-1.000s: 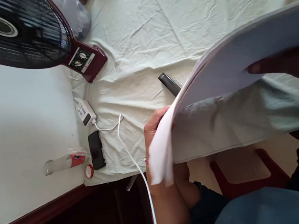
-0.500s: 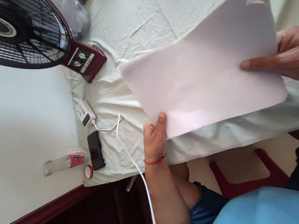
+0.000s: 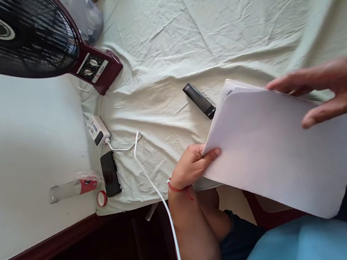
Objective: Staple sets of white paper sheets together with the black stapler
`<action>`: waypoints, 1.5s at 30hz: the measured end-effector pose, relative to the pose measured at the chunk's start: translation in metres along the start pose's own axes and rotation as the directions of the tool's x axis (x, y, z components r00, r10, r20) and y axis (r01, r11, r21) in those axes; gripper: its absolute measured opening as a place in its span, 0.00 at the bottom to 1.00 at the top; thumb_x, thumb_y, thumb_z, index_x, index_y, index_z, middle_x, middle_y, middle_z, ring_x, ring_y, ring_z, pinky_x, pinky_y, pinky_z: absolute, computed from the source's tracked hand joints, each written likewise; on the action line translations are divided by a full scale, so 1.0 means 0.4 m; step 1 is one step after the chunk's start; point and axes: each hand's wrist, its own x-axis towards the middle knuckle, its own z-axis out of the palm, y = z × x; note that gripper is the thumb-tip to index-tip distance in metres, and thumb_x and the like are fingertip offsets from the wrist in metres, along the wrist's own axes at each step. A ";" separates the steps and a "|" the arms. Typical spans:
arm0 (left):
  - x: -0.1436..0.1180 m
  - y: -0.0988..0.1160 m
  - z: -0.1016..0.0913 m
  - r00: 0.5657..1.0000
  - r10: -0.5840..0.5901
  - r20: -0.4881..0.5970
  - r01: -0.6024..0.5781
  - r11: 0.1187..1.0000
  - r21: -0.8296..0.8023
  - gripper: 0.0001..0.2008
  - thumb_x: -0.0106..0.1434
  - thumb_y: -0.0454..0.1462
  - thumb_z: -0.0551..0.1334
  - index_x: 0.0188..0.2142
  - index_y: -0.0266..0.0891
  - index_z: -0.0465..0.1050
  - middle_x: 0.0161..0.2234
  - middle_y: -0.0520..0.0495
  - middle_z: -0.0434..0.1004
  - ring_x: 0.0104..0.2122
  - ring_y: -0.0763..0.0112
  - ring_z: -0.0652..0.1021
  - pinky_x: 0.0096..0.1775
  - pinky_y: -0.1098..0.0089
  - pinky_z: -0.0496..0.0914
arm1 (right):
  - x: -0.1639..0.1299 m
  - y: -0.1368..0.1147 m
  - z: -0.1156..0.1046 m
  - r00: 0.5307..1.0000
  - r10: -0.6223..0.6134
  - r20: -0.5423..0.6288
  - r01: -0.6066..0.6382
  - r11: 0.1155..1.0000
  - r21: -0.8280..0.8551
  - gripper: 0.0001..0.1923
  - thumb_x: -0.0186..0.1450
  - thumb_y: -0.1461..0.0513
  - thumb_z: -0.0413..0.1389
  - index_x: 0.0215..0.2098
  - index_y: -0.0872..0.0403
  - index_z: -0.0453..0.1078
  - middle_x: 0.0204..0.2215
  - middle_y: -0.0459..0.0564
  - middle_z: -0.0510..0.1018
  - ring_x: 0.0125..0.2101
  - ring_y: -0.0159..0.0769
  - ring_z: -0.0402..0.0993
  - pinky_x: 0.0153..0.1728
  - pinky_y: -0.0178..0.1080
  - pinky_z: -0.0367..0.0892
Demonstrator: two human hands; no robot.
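My left hand (image 3: 196, 164) is closed on the near left corner of a few sheets of white paper (image 3: 273, 143), with the thumb on top. The sheets slant down over the table's front edge toward my lap. Along their far left edge the layers show slightly apart. Over the right part of the paper my right hand (image 3: 337, 87) is spread, thumb apart from the fingers and somewhat blurred. Its fingertips are by the far edge of the sheets; whether they touch is unclear. Just beyond the paper's left edge lies a small black oblong device (image 3: 199, 100).
A maroon fan (image 3: 105, 70) stands at the back left beside a plastic bag (image 3: 82, 16). Near the wall are a white power adapter (image 3: 98, 130), a phone (image 3: 110, 174), a glass bottle (image 3: 70, 190) and a red tape roll (image 3: 102, 198). A white cable (image 3: 151, 178) crosses the table's front edge.
The paper has swung down and toward me, uncovering the black device. My right hand has come off its grip on the paper and opened. My left hand has shifted slightly right.
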 end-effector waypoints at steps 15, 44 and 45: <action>0.072 -0.003 0.068 0.848 0.138 -0.512 -0.445 0.709 -0.547 0.28 0.56 0.51 0.81 0.49 0.40 0.80 0.46 0.43 0.86 0.45 0.62 0.85 0.48 0.66 0.79 | 0.004 -0.063 0.115 0.955 0.297 -0.020 -0.227 0.769 0.597 0.28 0.53 0.46 0.77 0.48 0.46 0.82 0.34 0.53 0.87 0.25 0.51 0.84 0.19 0.45 0.80; 0.126 -0.007 0.084 0.671 0.116 -0.732 -0.227 0.972 -0.054 0.13 0.68 0.37 0.67 0.50 0.41 0.69 0.20 0.62 0.70 0.17 0.75 0.67 0.25 0.73 0.59 | 0.036 -0.042 0.086 0.939 0.342 0.041 -0.344 0.931 0.123 0.21 0.71 0.44 0.59 0.45 0.51 0.78 0.34 0.54 0.85 0.26 0.38 0.80 0.21 0.33 0.68; 0.132 -0.007 0.087 0.653 0.131 -0.746 -0.225 0.974 -0.026 0.14 0.68 0.36 0.67 0.50 0.42 0.69 0.21 0.61 0.70 0.19 0.74 0.68 0.26 0.72 0.61 | 0.037 -0.041 0.086 0.936 0.350 0.028 -0.351 0.927 0.132 0.20 0.72 0.46 0.58 0.47 0.51 0.78 0.35 0.54 0.86 0.26 0.38 0.81 0.22 0.33 0.69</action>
